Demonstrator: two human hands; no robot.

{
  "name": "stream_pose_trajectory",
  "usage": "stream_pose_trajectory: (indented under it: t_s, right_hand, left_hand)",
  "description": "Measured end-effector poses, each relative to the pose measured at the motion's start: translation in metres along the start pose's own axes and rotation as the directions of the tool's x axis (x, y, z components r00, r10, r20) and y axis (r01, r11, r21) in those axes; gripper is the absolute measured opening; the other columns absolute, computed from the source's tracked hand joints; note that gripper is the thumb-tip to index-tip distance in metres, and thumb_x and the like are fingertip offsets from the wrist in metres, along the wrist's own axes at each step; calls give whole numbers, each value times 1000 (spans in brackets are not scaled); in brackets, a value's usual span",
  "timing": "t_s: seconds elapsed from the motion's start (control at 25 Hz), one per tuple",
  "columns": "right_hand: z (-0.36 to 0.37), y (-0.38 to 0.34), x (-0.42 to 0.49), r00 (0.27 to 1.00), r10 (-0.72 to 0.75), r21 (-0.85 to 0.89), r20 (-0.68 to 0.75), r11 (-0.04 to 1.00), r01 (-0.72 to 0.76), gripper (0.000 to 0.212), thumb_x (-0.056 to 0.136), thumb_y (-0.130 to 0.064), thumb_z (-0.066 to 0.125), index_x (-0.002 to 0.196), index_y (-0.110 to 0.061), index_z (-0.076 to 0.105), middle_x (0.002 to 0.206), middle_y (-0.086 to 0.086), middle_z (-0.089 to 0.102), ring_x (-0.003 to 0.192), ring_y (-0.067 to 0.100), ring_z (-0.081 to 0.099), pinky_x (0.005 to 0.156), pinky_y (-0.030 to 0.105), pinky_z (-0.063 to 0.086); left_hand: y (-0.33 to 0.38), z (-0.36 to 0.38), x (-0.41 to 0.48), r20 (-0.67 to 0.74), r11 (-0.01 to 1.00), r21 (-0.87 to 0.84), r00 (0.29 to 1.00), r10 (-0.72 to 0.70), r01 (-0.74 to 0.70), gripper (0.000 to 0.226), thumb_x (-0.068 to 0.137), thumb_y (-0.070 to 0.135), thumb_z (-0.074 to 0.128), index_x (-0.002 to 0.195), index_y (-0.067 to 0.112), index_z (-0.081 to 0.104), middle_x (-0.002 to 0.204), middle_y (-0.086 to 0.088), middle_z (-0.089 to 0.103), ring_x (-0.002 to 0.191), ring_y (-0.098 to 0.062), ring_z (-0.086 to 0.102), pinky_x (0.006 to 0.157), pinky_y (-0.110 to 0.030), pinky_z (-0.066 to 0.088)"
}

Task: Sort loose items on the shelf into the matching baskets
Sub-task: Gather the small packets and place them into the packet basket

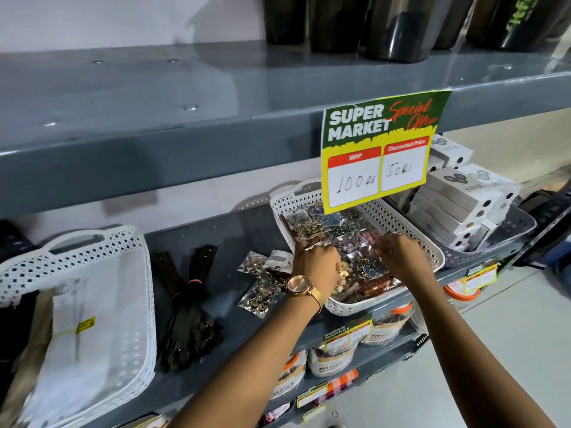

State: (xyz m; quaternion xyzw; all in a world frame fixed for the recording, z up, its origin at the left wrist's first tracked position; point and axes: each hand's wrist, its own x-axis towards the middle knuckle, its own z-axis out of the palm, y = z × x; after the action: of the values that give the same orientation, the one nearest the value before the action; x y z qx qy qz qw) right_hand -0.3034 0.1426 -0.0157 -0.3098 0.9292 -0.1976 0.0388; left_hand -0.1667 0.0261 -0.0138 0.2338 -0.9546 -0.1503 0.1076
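Observation:
A white perforated basket [411, 230] in the middle of the grey shelf [234, 236] holds several clear packets of jewellery [324, 223]. Both hands are inside it. My left hand [318, 264], with a rose-gold watch on its wrist, presses down on packets at the basket's left side. My right hand [401, 257] pinches a clear packet near the basket's centre. A few loose jewellery packets [262, 279] lie on the shelf just left of the basket. Further left lies a bundle of dark zippers [188, 307], beside a second white basket [102, 291] holding flat white packs.
A yellow and green price sign [377, 156] hangs from the upper shelf over the basket's back. White boxes [457, 199] are stacked in a grey tray at the right. Dark containers [398, 26] stand on the top shelf. Jars [330, 350] fill the shelf below.

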Motion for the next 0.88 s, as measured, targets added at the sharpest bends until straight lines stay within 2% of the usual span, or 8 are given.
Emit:
stream_pose_trajectory:
  t_s: [0.08, 0.2, 0.28, 0.36, 0.44, 0.56, 0.68, 0.88]
  right_hand:
    - [-6, -5, -4, 997, -33, -25, -77, 999, 32, 13, 91, -8, 56, 95, -4, 67, 95, 16, 72, 75, 26, 67, 70, 38, 59]
    - [-15, -23, -16, 923, -122, -41, -364, 992, 115, 16, 89, -13, 61, 101, -7, 69, 104, 20, 70, 91, 34, 62, 76, 40, 52]
    - [-16, -55, -28, 891, -256, 21, -375, 959, 284, 18, 88, -15, 62, 104, -8, 70, 105, 17, 72, 87, 26, 64, 74, 34, 53]
    - [-6, -97, -37, 875, -416, 154, -248, 875, 460, 18, 85, -15, 67, 101, -9, 72, 101, 13, 75, 76, 20, 69, 68, 30, 57]
    - [11, -138, -36, 871, -491, 194, 21, 857, 478, 30, 83, -25, 69, 108, -11, 68, 111, 10, 72, 91, 24, 69, 80, 34, 57]
    - [44, -179, -22, 868, -378, -98, 321, 899, 428, 45, 83, -20, 69, 124, -6, 54, 127, 12, 58, 117, 30, 56, 95, 38, 49]
    - [64, -194, -13, 899, -293, -326, 326, 858, 398, 36, 87, -3, 60, 123, -3, 55, 127, 15, 59, 118, 32, 57, 91, 37, 51]
    - [57, -192, -13, 897, -337, -320, 287, 848, 422, 32, 90, -1, 55, 121, -1, 56, 125, 17, 61, 116, 34, 59, 90, 40, 53]
  left_hand:
    - [-4, -6, -5, -123, 999, -37, 992, 3, -8, 24, 80, 43, 64, 87, 22, 71, 83, 1, 75, 75, -19, 67, 97, -42, 42]
    - [-40, -19, -23, -338, 997, -48, 938, -74, 62, 21, 86, 39, 56, 100, 26, 65, 101, 2, 72, 84, -22, 67, 80, -36, 53]
    - [-78, -25, -40, -287, 972, -20, 930, -229, 233, 25, 83, 36, 60, 103, 21, 60, 107, -5, 69, 96, -31, 64, 77, -37, 52]
    - [-109, -26, -55, -69, 911, -25, 909, -412, 411, 50, 80, 44, 64, 117, 12, 51, 120, -13, 62, 111, -35, 58, 88, -41, 48]
    - [-121, -22, -60, 75, 877, 50, 874, -480, 478, 70, 80, 47, 65, 129, 5, 39, 128, -18, 57, 118, -38, 55, 94, -43, 46]
    - [-124, -17, -57, 51, 855, 147, 860, -509, 497, 63, 77, 47, 67, 126, 12, 46, 120, -14, 66, 114, -34, 60, 94, -42, 47]
    - [-133, -16, -55, 120, 838, 5, 831, -543, 546, 54, 66, 55, 73, 106, 19, 63, 112, -8, 71, 109, -30, 63, 94, -40, 49]
    - [-140, -19, -54, 241, 764, -259, 806, -541, 590, 36, 62, 34, 83, 86, 11, 69, 99, -10, 74, 95, -25, 68, 85, -33, 54]
